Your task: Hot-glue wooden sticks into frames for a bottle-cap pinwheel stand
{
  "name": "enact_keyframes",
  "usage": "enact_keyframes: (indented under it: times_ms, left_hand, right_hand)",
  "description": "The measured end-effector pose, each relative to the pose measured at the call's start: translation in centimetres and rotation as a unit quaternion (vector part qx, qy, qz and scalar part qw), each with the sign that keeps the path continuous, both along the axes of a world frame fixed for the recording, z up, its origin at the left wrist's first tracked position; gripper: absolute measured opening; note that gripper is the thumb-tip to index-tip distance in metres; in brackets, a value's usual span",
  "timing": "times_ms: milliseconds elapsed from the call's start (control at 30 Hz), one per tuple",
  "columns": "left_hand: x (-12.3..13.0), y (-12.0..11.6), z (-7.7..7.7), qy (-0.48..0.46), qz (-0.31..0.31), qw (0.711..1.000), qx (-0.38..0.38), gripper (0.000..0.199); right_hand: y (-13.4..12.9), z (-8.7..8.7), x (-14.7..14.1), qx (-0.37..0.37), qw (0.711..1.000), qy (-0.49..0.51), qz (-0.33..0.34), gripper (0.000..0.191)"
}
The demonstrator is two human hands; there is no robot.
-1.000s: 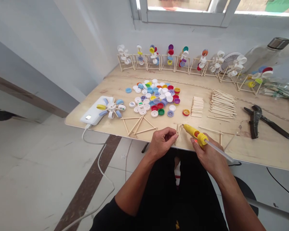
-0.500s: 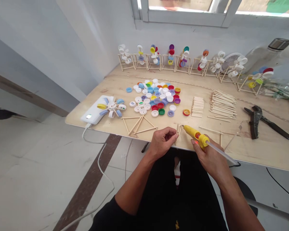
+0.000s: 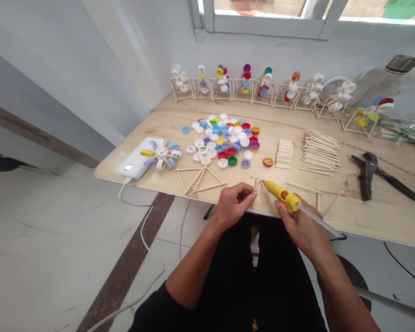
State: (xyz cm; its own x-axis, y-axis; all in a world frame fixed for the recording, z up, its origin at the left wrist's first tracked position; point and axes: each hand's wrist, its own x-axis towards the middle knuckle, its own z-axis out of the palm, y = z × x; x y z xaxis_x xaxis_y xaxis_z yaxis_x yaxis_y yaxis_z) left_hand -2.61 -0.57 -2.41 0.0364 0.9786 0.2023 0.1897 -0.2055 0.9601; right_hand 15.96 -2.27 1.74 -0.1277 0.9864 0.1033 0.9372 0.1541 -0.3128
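My right hand (image 3: 301, 224) is wrapped round a yellow glue gun (image 3: 280, 192) with a clear glue stick (image 3: 318, 219) poking out of its back. The gun's dark nozzle points left at the top of a small frame of thin wooden sticks (image 3: 257, 188). Closed at the table's front edge, my left hand (image 3: 235, 203) pinches this frame between thumb and fingers. Left of it lie joined stick triangles (image 3: 200, 180). On the right, more sticks (image 3: 306, 187) lie partly behind my right hand.
Bottle caps (image 3: 224, 140) are heaped mid-table. Right of them lie short sticks (image 3: 284, 154), longer sticks (image 3: 320, 150) and a black-handled cutter (image 3: 368, 173). A cap wheel (image 3: 161, 154) leans on a white power bank (image 3: 134, 161). Stick stands with cap wheels (image 3: 245, 85) line the back wall.
Almost nothing differs. Both hands, the glue gun and the stick frame keep their places; the whole view shifts very slightly.
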Motion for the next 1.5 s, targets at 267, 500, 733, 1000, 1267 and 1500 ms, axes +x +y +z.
enact_keyframes:
  times_ms: [267,500,733,1000,1267,1500]
  left_hand:
    - [0.0,0.0,-0.1,0.001,-0.004,1.0,0.003,0.017]
    - [0.0,0.0,-0.1,0.005,-0.002,1.0,0.002,0.016]
    - [-0.1,0.1,-0.5,0.005,-0.008,1.0,0.003,0.017]
    - [0.0,0.1,-0.2,-0.005,-0.005,1.0,0.003,0.016]
    - [-0.1,0.1,-0.4,-0.001,-0.006,1.0,-0.001,0.016]
    - [0.0,0.1,-0.2,-0.011,-0.005,1.0,-0.003,0.016]
  right_hand:
    - [0.4,-0.2,0.1,0.007,1.0,0.002,-0.003,0.032]
    - [0.1,0.3,0.1,-0.003,1.0,0.008,-0.019,0.035]
    - [0.3,-0.5,0.3,-0.003,1.0,-0.001,-0.008,0.034]
    - [0.3,-0.5,0.2,-0.003,1.0,-0.011,-0.006,0.035]
    - [0.1,-0.4,0.5,0.017,1.0,-0.015,0.012,0.035]
    - [-0.2,2.4,0.2,0.128,0.987,0.095,-0.023,0.027]
